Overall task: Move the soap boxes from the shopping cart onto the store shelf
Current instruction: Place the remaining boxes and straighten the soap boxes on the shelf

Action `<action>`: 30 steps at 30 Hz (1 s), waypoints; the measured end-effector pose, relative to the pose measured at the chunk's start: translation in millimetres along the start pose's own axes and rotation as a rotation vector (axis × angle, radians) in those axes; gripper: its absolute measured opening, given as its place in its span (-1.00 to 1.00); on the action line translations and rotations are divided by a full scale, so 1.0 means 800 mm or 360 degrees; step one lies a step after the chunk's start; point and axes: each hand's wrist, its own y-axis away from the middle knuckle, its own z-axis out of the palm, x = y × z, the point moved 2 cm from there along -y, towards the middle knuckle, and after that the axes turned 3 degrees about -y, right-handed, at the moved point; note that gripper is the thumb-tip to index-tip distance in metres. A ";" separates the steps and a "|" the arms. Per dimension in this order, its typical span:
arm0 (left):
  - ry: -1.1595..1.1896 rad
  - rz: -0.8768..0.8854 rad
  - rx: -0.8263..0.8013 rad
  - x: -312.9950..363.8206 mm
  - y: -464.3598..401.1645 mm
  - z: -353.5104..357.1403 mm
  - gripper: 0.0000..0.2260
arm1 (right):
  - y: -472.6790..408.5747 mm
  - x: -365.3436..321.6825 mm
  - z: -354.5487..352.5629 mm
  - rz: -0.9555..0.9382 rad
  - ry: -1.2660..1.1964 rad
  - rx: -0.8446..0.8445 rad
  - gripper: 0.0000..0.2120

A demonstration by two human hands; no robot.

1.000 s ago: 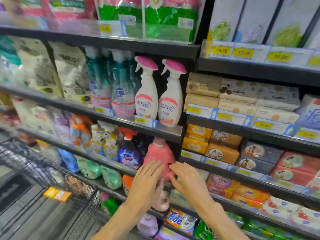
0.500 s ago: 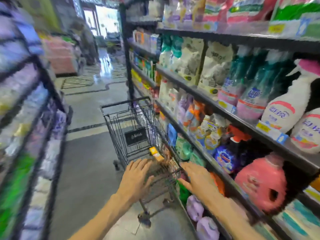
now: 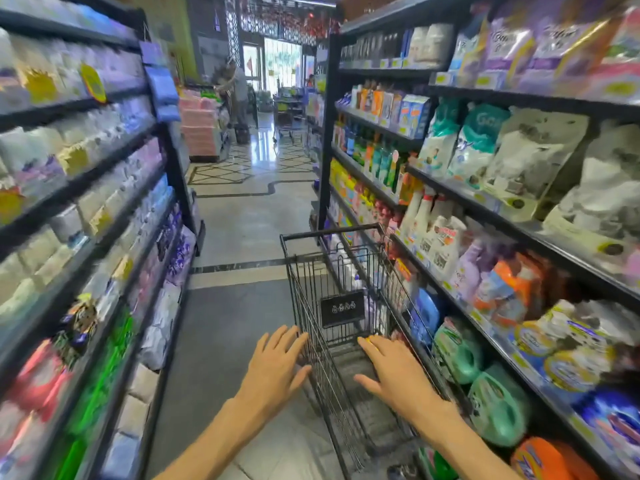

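Left hand (image 3: 277, 365) flat, fingers spread, holding nothing, over the cart's (image 3: 313, 237) left rim near its near end. Right hand (image 3: 391, 370) likewise flat and spread, reaching inside the cart above its floor. Yellow soap box (image 3: 370, 340) just showing under the right fingertips, toward the cart's right wall. Shelf (image 3: 519, 233) hard against the cart's right side, crowded with green jugs (image 3: 498, 403).
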 end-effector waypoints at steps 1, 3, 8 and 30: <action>-0.0024 0.0019 -0.0016 -0.015 -0.011 0.001 -0.45 | -0.020 -0.008 0.000 0.0026 -0.0014 -0.0014 -0.28; 0.0007 0.0033 -0.0062 -0.039 -0.038 0.004 -0.45 | -0.055 -0.020 0.005 0.0056 -0.0043 -0.0050 -0.27; 0.0026 0.0165 -0.0109 -0.081 -0.125 0.039 -0.43 | -0.135 -0.012 0.026 0.0211 -0.0086 -0.0134 -0.29; 0.0031 0.1040 -0.0794 -0.022 -0.561 0.309 -0.32 | -0.324 0.247 0.176 0.1209 -0.0456 -0.0373 -0.35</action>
